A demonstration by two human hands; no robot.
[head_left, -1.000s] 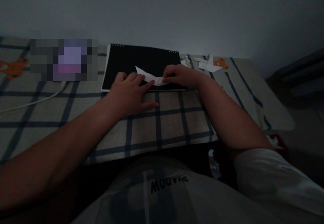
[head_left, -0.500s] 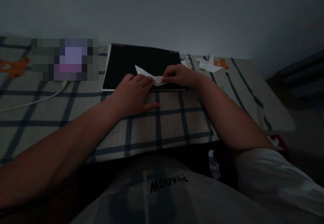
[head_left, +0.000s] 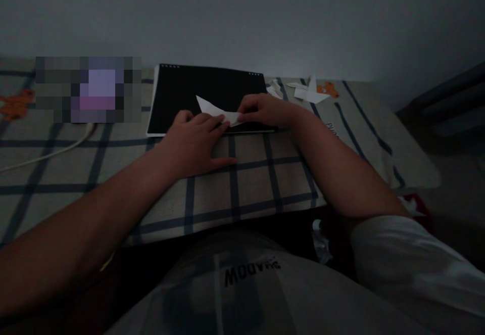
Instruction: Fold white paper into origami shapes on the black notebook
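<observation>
A folded white sheet of paper (head_left: 209,106) lies over the front part of a black spiral-bound pad (head_left: 212,82), one pointed corner standing out to the upper left. My left hand (head_left: 195,140) rests flat with its fingers on the paper's near edge, pressing it; the thumb is spread out over the cloth. At the paper's right end my right hand (head_left: 265,110) pinches it between thumb and fingers. Part of the paper is hidden under both hands.
Behind my right hand are a folded white paper piece (head_left: 312,92) and crumpled paper scraps (head_left: 275,90). A checked tablecloth (head_left: 250,183) covers the table against a grey wall (head_left: 242,16). On the left a blurred-out object (head_left: 100,90) has a white cable (head_left: 56,152).
The view has shifted slightly, so the pad and table sit a little further left. Both hands keep their places on the paper; the fingers have moved only a little.
</observation>
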